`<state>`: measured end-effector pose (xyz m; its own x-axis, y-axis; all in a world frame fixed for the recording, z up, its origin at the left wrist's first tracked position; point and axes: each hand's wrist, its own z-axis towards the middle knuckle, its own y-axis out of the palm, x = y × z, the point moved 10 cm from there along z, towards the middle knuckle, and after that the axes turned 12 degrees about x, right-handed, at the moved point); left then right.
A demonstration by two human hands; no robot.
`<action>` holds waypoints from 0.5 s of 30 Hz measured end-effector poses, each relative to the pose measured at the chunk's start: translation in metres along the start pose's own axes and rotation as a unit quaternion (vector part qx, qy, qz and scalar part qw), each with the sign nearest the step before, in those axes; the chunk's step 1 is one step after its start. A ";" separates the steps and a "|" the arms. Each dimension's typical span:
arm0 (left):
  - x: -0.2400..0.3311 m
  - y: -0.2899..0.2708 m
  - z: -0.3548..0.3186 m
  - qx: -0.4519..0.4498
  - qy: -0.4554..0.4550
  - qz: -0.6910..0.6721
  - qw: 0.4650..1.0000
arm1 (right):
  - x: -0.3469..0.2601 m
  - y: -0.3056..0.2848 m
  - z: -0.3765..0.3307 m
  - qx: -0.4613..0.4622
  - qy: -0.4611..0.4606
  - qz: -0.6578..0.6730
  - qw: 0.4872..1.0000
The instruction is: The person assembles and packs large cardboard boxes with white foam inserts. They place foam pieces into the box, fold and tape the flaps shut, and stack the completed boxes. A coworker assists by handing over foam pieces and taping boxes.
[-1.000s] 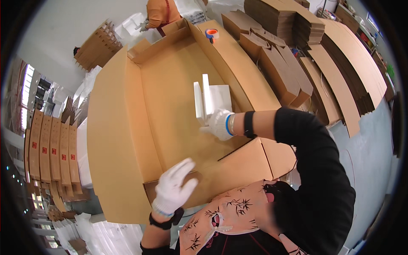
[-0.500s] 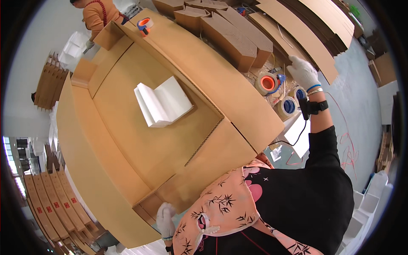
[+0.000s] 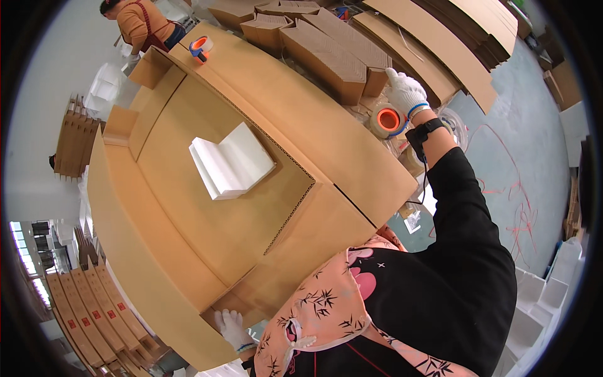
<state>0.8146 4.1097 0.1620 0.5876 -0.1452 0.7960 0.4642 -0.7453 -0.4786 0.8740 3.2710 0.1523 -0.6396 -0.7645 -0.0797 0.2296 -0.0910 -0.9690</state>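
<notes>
A large open cardboard box (image 3: 144,207) lies before me, its flaps folded outward. Inside rests a white angled foam piece (image 3: 242,164). My left hand (image 3: 232,329), in a white knit glove, is at the box's near left corner with its fingers apart, holding nothing. My right hand (image 3: 407,93), gloved too, reaches over the far right side, beside the end of the folded cardboard pieces (image 3: 330,60). Its forefinger is stretched out toward them; the other fingers are partly hidden. Just below that hand sits an orange-cored tape roll (image 3: 388,119).
Another tape roll (image 3: 201,45) with a blue part stands on the box's far flap. Long flat cardboard sheets (image 3: 433,47) lie at the far right. A person (image 3: 147,25) in an orange top works at the far left. Stacked cardboard (image 3: 94,314) stands at left; red cord (image 3: 521,220) lies on the floor.
My right hand has moved left, toward the folded cardboard pieces and over the tape rolls. My left hand has shifted slightly, its fingers now spread. The foam piece stays in the box.
</notes>
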 end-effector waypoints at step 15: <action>0.027 0.008 0.035 0.086 0.160 -0.268 0.946 | -0.062 -0.108 -0.011 0.126 -0.140 -0.023 0.982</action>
<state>0.8570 4.1226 0.1665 0.0202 0.0131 0.9997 0.7560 -0.6545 -0.0067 0.8810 3.3353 0.2594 -0.4358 -0.8977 0.0649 0.4008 -0.2581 -0.8791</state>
